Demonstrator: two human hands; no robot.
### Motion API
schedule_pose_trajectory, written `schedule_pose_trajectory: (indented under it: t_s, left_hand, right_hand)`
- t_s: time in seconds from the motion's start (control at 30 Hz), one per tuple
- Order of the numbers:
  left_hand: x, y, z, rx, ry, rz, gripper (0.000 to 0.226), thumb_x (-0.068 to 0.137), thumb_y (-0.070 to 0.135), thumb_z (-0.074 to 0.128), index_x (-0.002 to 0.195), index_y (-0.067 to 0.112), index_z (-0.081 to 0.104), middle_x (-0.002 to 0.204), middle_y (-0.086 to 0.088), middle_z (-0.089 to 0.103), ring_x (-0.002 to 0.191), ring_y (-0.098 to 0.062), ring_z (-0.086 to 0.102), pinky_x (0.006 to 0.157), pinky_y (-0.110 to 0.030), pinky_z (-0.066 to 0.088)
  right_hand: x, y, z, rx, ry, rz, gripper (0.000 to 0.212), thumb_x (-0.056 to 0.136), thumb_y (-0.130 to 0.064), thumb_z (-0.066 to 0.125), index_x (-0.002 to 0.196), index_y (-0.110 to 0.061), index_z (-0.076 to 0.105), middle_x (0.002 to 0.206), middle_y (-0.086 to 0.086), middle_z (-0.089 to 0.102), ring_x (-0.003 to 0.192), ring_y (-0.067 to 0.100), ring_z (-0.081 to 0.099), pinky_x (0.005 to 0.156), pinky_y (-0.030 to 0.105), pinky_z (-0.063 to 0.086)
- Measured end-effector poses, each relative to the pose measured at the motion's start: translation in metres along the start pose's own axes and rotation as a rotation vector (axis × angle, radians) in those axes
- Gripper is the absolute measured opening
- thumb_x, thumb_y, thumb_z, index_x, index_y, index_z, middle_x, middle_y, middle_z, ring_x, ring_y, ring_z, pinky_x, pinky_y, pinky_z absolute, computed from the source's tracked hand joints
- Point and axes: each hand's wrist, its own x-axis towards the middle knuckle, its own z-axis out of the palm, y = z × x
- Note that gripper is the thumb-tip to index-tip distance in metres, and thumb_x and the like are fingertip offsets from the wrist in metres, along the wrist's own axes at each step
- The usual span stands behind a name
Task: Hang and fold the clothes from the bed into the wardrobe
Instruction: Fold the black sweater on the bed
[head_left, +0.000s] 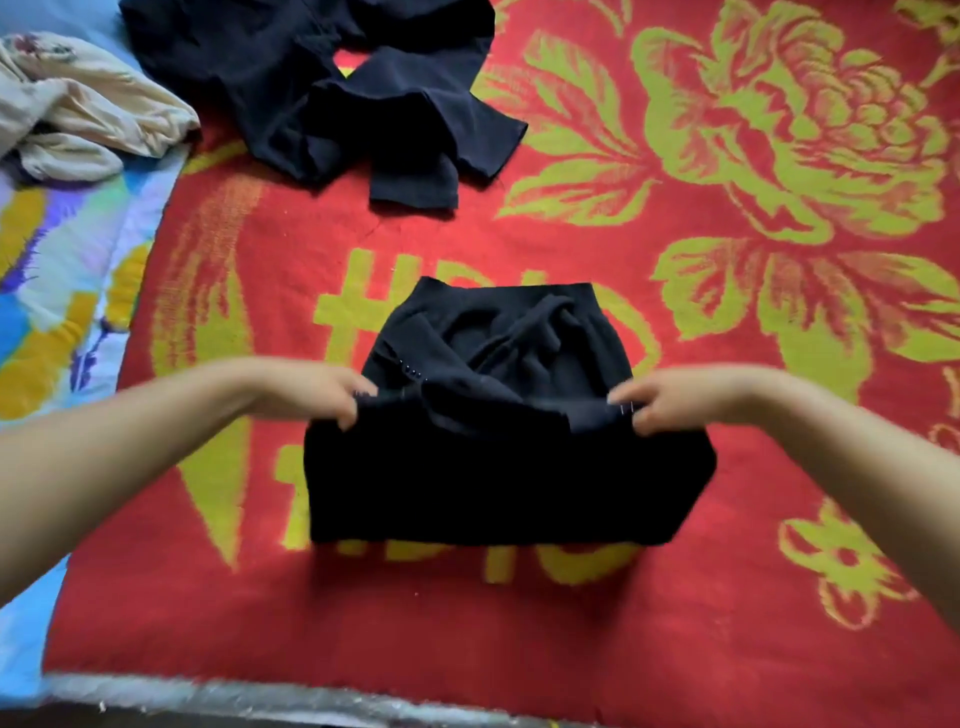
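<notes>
Two bare hands grip black garment (509, 467) at mid-bed on red floral blanket (727, 364). Left hand (332, 392) pinches folded edge at its left corner, fingers curled closed on cloth. Right hand (660, 405) pinches right corner likewise. Near part of garment raised, far part lying flat. Second black garment (337, 93) crumpled farther back; cream cloth (78, 119) at far left, on multicoloured sheet (62, 270).

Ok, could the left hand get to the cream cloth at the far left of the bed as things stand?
Probably not right away. The left hand is pinching the near edge of the black garment together with the right hand. Nothing lies between it and the cream cloth, but it would have to let go and stretch.
</notes>
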Motion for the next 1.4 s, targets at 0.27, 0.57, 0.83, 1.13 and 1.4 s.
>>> schedule_pose_trajectory:
  t_s: [0.27, 0.57, 0.83, 1.13, 1.4]
  left_hand:
    - [0.113, 0.046, -0.015, 0.351, 0.995, -0.122, 0.063, 0.092, 0.034, 0.047, 0.149, 0.022, 0.022, 0.155, -0.008, 0.023, 0.143, -0.026, 0.018, 0.112, -0.056, 0.011]
    - [0.183, 0.005, 0.054, 0.663, 0.899, -0.1, 0.065, 0.089, 0.058, -0.002, 0.149, 0.033, -0.01, 0.158, 0.002, -0.017, 0.144, -0.019, -0.021, 0.108, -0.06, -0.016]
    - [0.177, 0.012, 0.049, 0.555, 0.796, -0.043, 0.063, 0.098, 0.049, 0.022, 0.151, 0.028, -0.005, 0.159, -0.002, -0.016, 0.145, -0.021, -0.019, 0.112, -0.06, -0.009]
    - [0.103, -0.055, 0.047, -0.166, 1.035, -0.172, 0.059, 0.088, 0.041, 0.06, 0.136, 0.014, 0.041, 0.133, -0.008, 0.048, 0.124, -0.027, 0.043, 0.1, -0.041, 0.036]
    - [0.081, -0.015, 0.01, -0.707, 0.592, 0.009, 0.034, 0.089, 0.022, 0.062, 0.121, 0.025, 0.049, 0.12, 0.002, 0.062, 0.096, -0.014, 0.062, 0.078, -0.03, 0.048]
  right_hand:
    - [0.099, -0.006, -0.02, -0.163, 0.911, 0.332, 0.066, 0.093, -0.034, 0.05, 0.15, -0.022, 0.018, 0.153, 0.01, 0.025, 0.143, 0.029, 0.016, 0.111, 0.061, 0.012]
    - [0.174, 0.015, 0.061, -0.337, 0.69, 0.193, 0.067, 0.08, -0.062, -0.011, 0.143, -0.043, -0.018, 0.158, -0.009, -0.016, 0.144, 0.024, -0.021, 0.102, 0.072, -0.01]
    - [0.169, 0.007, 0.05, -0.305, 0.55, 0.218, 0.06, 0.097, -0.055, 0.012, 0.147, -0.039, -0.017, 0.157, -0.007, -0.023, 0.143, 0.025, -0.025, 0.104, 0.071, -0.008]
    - [0.161, -0.056, 0.118, -0.28, 0.622, 0.045, 0.067, 0.086, -0.056, -0.008, 0.149, -0.035, -0.014, 0.149, -0.008, -0.035, 0.141, 0.022, -0.029, 0.108, 0.068, -0.011]
    - [0.145, -0.057, 0.109, -0.095, 0.458, 0.013, 0.058, 0.101, -0.046, 0.023, 0.151, -0.032, -0.001, 0.158, -0.008, -0.019, 0.145, 0.02, -0.019, 0.112, 0.061, -0.007]
